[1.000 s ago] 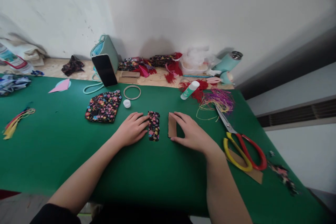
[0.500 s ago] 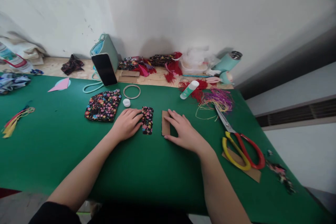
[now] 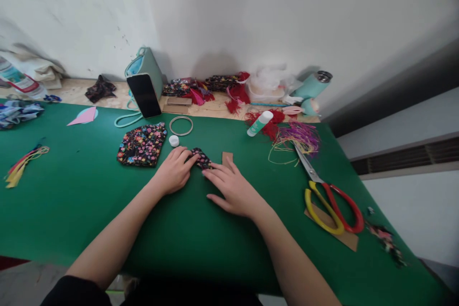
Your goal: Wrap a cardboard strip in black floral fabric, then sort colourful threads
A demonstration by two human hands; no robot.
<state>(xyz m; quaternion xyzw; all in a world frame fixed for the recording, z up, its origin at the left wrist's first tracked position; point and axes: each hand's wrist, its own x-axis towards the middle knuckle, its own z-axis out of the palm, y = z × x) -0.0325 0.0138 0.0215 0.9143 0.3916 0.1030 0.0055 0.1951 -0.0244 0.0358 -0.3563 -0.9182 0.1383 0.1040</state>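
Between my hands is a small black floral fabric piece (image 3: 201,158), tilted against the green table top. My left hand (image 3: 174,170) grips its left end with thumb and fingers. At its lower right end, the fingertips of my right hand (image 3: 233,186) touch it, with the thumb stretched apart below. A brown cardboard strip (image 3: 227,157) lies just behind my right hand, partly covered by its fingers. Left of my left hand rests a larger stack of black floral fabric (image 3: 142,145). A white cap (image 3: 174,141) sits just beyond that hand.
A ring (image 3: 181,125) lies behind the cap, near a propped phone (image 3: 144,95). A glue stick (image 3: 260,123) stands tilted beside red threads. To the right, large scissors (image 3: 322,196) lie over cardboard. Purple and yellow threads (image 3: 297,137) touch their blades. Tassels (image 3: 25,167) lie far left.
My right hand has moved left from the cardboard strip to the floral piece. That piece has turned from upright to slanted, gripped by my left hand.
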